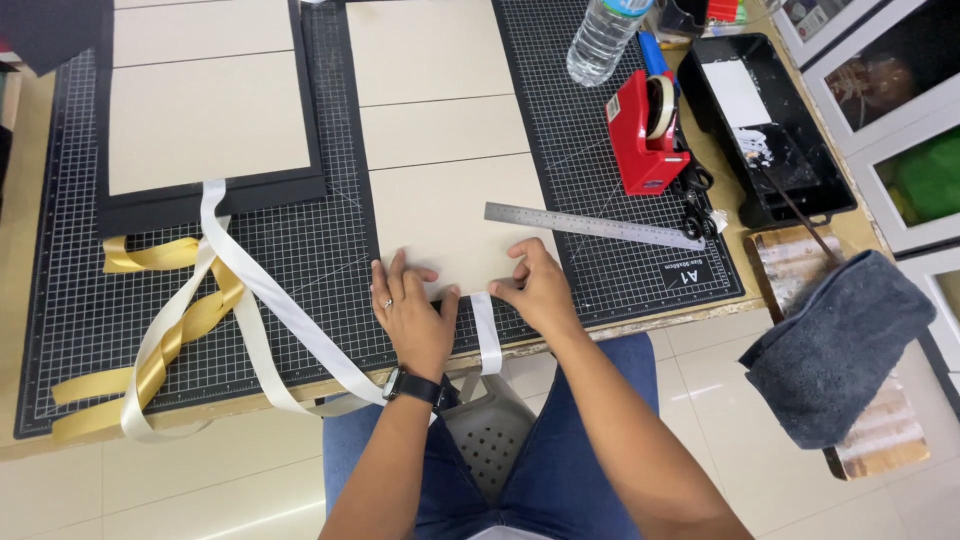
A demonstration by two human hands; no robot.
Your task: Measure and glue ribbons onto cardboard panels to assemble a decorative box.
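Left hand point(412, 312) flat, fingers spread, pressing beige board point(455, 225) near edge. Right hand point(535, 288) pinching white ribbon strip point(486, 335) (hanging over table edge), at 3 o'clock of left. Steel ruler point(592, 225) at 1 o'clock.

I'm looking down on a wooden table point(20, 250), almost wholly covered by a black gridded cutting mat point(320, 250). Straight on the wood at the right sit a black tray point(800, 170) and a red tape dispenser point(640, 135), with black scissors point(697, 200) just beside it.
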